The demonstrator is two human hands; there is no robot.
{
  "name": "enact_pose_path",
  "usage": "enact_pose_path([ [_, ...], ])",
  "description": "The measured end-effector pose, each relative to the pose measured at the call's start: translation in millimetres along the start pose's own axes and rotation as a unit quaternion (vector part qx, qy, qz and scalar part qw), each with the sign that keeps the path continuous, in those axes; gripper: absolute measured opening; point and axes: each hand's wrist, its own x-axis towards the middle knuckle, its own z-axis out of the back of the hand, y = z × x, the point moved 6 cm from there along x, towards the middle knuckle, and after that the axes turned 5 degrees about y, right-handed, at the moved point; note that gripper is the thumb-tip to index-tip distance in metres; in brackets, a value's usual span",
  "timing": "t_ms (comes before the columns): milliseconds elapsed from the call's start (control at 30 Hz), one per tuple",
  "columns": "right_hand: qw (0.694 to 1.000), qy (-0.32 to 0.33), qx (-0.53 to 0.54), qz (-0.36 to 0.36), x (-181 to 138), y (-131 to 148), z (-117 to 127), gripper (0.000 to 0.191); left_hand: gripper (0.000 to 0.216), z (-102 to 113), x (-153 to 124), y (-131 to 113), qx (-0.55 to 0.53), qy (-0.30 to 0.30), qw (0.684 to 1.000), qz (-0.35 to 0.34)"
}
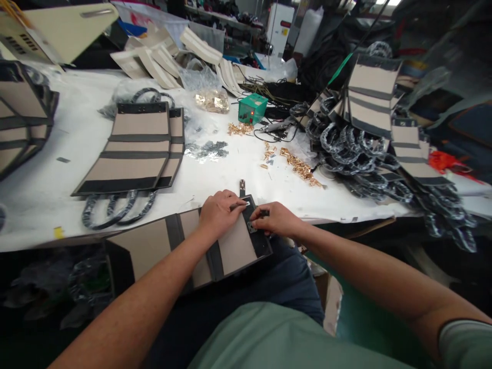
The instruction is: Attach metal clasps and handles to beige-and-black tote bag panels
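Observation:
A beige bag panel with dark grey stripes lies across my lap, its far end resting against the white table's edge. My left hand presses on the panel's top dark border, fingers curled around a thin metal tool or pin. My right hand rests just to its right, fingers pinched on a small dark fitting at the panel's border. A short dark strap tab sticks up onto the table just beyond my hands.
Two finished striped panels with wrapped handles lie to the left on the table. Gold metal fittings are scattered at centre right. A green box stands behind. Stacked panels and wrapped handles pile up on the right.

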Motion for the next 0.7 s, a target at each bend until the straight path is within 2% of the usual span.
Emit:
enact_pose_path([
  [100, 0.999, -0.033, -0.021, 0.012, 6.9, -10.8, -2.1, 0.018, 0.014, -0.8, -0.5, 1.0, 0.0, -0.005, 1.0, 0.002],
  [300, 0.996, -0.043, -0.077, 0.028, 9.7, -5.6, -1.6, 0.017, 0.013, 0.5, -1.5, -0.1, 0.001, -0.003, 1.0, 0.003],
  [467, 0.975, -0.083, -0.195, 0.07, 4.4, 9.1, 0.1, 0.015, 0.014, 0.4, -1.7, -0.5, 0.0, -0.006, 1.0, 0.003],
  [700, 0.949, -0.119, -0.278, 0.087, -4.8, 19.1, -3.9, 0.015, 0.015, -1.3, -1.3, 1.5, 0.004, -0.003, 1.0, 0.001],
])
